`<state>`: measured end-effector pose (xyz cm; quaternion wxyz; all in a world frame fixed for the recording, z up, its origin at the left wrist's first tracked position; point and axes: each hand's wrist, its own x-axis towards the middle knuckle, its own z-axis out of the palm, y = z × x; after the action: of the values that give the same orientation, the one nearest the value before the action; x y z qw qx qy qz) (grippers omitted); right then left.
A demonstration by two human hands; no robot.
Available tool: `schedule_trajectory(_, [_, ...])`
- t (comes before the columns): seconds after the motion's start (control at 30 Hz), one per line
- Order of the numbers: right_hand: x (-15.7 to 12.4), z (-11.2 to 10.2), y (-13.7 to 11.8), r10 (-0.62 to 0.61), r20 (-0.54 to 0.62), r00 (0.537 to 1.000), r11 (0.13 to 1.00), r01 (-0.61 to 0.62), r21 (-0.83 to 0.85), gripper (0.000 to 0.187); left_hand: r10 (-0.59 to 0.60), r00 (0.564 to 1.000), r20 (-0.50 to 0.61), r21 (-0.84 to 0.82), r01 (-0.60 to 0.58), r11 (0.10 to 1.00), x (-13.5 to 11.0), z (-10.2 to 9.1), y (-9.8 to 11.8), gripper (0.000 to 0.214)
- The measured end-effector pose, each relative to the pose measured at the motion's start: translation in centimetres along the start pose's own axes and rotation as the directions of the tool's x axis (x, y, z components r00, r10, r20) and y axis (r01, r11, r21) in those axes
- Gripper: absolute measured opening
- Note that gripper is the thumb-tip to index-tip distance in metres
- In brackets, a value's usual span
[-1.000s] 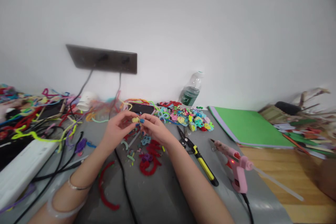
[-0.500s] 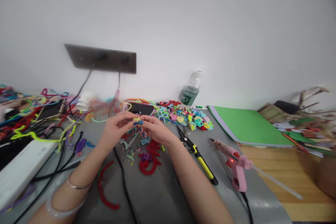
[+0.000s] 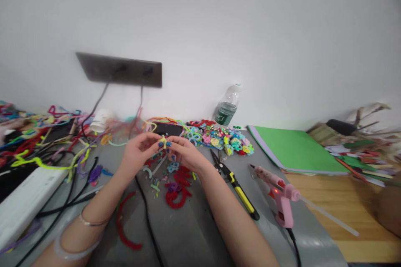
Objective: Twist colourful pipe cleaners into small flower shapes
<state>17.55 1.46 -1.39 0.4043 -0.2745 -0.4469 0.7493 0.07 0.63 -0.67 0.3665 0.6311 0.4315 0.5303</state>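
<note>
My left hand (image 3: 138, 153) and my right hand (image 3: 184, 153) meet over the grey table (image 3: 188, 238). Both pinch a small yellow pipe-cleaner piece (image 3: 163, 140) between their fingertips. Below the hands lie red pipe-cleaner loops (image 3: 178, 194), a purple piece and small blue and green bits. A red curved pipe cleaner (image 3: 125, 225) lies near my left forearm. A black cable (image 3: 147, 217) runs under my hands toward me.
A pile of small coloured pipe-cleaner flowers (image 3: 222, 138) lies behind my right hand. Yellow-handled pliers (image 3: 236, 190) and a pink glue gun (image 3: 280, 196) lie right. A water bottle (image 3: 228, 106), green sheets (image 3: 294, 150), tangled pipe cleaners (image 3: 40, 142) and a white box (image 3: 25, 202) surround them.
The fingers have shifted slightly on the yellow piece, which now sits a little higher between the fingertips. The arms stay in place.
</note>
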Motion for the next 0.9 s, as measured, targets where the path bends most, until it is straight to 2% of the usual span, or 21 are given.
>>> schedule_trajectory(0.3, [0.03, -0.02, 0.06, -0.002, 0.003, 1.0, 1.0, 0.002, -0.015, 0.038, 0.042, 0.999, 0.008, -0.009, -0.042, 0.999, -0.19, 0.27, -0.05, 0.026])
schedule_trajectory(0.4, [0.03, 0.12, 0.07, -0.177, -0.025, 0.984, 0.981, 0.174, -0.088, 0.032, -0.014, 0.999, 0.033, -0.094, 0.017, 0.995, -0.1, 0.2, -0.32, 0.028])
schedule_trajectory(0.5, [0.01, 0.44, 0.1, -0.412, -0.03, 0.911, 0.879, 0.388, -0.277, 0.025, -0.124, 0.99, 0.062, -0.212, 0.134, 0.968, -0.01, 0.14, -0.57, 0.029])
schedule_trajectory(0.57, [-0.01, 0.65, 0.14, -0.489, -0.02, 0.872, 0.801, 0.44, -0.405, 0.02, -0.206, 0.974, 0.09, -0.262, 0.223, 0.939, 0.0, 0.18, -0.6, 0.031])
schedule_trajectory(0.63, [-0.02, 0.78, 0.21, -0.521, -0.028, 0.853, 0.747, 0.44, -0.498, 0.015, -0.262, 0.958, 0.116, -0.28, 0.284, 0.917, -0.01, 0.26, -0.52, 0.034])
schedule_trajectory(0.7, [-0.01, 0.8, 0.29, -0.523, -0.047, 0.851, 0.736, 0.423, -0.529, 0.013, -0.266, 0.955, 0.127, -0.27, 0.292, 0.918, 0.0, 0.3, -0.4, 0.035])
schedule_trajectory(0.9, [0.09, 0.65, 0.36, -0.489, -0.065, 0.87, 0.777, 0.4, -0.486, 0.014, -0.147, 0.982, 0.115, -0.161, 0.164, 0.973, 0.11, -0.06, -0.34, 0.034])
